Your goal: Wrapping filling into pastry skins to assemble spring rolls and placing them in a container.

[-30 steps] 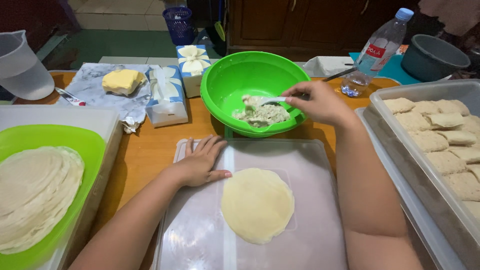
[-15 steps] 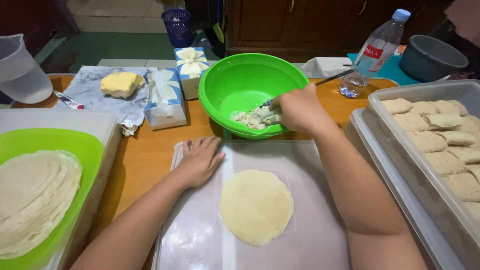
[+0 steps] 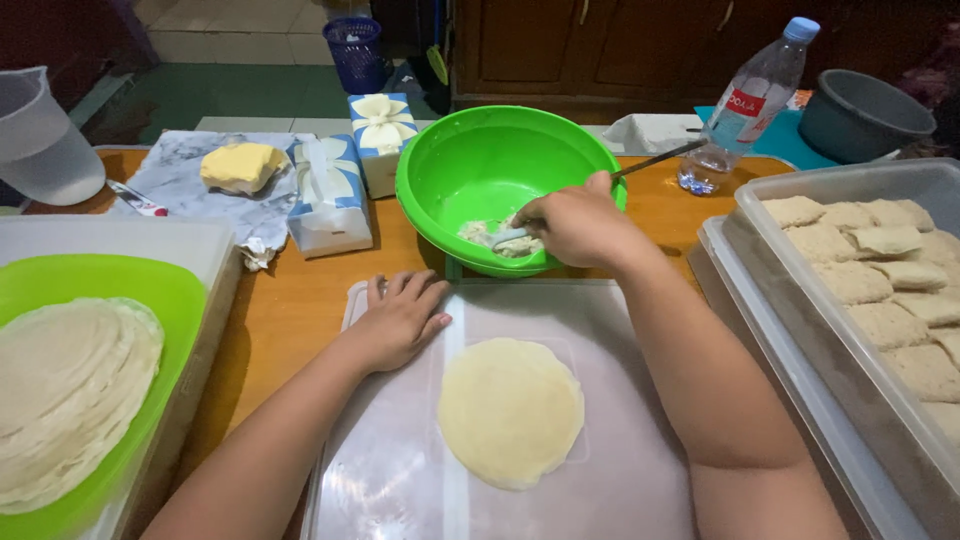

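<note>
Item: green bowl (image 3: 500,175) on the counter (image 3: 290,300), taken as landmark.
Right hand (image 3: 575,225): inside the bowl, fingers curled around a spoon (image 3: 510,237) sunk in the pale filling (image 3: 490,232).
Left hand (image 3: 400,320): spread flat on the plastic sheet (image 3: 640,400) just before the bowl.
Round wrapper (image 3: 510,410): bare, before the bowl.
Risk: an overfilled spoon may drip filling across the sheet; a lifted left hand could let the sheet slide.

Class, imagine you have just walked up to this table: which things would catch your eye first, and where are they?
The bright green bowl at the table's far middle stands out, the right hand working a spoon in its filling. Nearer, a pale round wrapper lies on the translucent board, the left hand flat beside it.
</note>
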